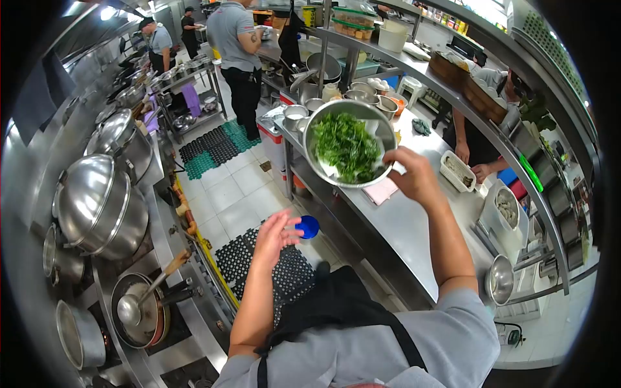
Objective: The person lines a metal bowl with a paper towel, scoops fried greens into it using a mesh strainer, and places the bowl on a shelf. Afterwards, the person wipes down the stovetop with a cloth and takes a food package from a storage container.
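Note:
My right hand (409, 171) grips the rim of a round metal bowl (314, 165) at its lower right side. Green leaves (346, 147) lie in the bowl on white lining. The bowl is tilted toward the camera, above the left edge of the steel counter (414, 229). My left hand (279, 234) hangs over the aisle, below and left of the bowl, fingers apart and holding nothing. Just right of its fingers, lower down, shows a blue round object (307, 227).
On the left is a stove with a pan and ladle (130, 310), and large steel pots (103, 207). A person (237, 52) stands up the aisle. Across the counter, a co-worker's hands (472, 161) are beside a white tray (457, 172). A shelf (446, 84) overhangs the counter.

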### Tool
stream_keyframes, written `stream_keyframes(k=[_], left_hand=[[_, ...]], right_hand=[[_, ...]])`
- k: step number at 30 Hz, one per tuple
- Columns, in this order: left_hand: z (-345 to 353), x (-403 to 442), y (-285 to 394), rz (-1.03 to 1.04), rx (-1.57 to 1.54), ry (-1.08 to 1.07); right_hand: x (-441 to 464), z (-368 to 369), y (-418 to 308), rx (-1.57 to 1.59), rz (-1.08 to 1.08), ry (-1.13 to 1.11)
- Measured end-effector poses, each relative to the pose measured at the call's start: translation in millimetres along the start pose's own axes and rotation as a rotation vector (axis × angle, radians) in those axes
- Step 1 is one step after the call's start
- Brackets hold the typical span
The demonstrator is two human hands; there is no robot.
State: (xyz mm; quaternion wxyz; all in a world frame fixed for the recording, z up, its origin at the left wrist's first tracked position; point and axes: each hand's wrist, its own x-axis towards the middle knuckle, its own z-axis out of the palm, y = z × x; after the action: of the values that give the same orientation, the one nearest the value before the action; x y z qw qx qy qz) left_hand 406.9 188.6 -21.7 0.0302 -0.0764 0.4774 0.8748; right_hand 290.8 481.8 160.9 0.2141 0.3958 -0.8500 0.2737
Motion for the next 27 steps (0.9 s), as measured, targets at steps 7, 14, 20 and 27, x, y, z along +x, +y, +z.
stream_keyframes(k=[7, 14, 20, 27], left_hand=[[56.0, 92.5, 105.1, 0.499, 0.609, -0.047], [67.7, 192.7, 176.7, 0.719, 1.032, -0.15], [63.0, 244.4, 218.6, 0.857, 1.06, -0.173], [49.9, 292.6, 302.3, 0.875, 1.005, -0.173]], right_hand=[[61.5, 18.4, 47.3, 0.053, 0.047, -0.049], [134.9, 47.6, 115.7, 0.241, -0.044, -0.142], [205.6, 41.2, 140.3, 0.298, -0.08, -0.212], [338.0, 11.6, 194.5, -0.054, -0.037, 0.249]])
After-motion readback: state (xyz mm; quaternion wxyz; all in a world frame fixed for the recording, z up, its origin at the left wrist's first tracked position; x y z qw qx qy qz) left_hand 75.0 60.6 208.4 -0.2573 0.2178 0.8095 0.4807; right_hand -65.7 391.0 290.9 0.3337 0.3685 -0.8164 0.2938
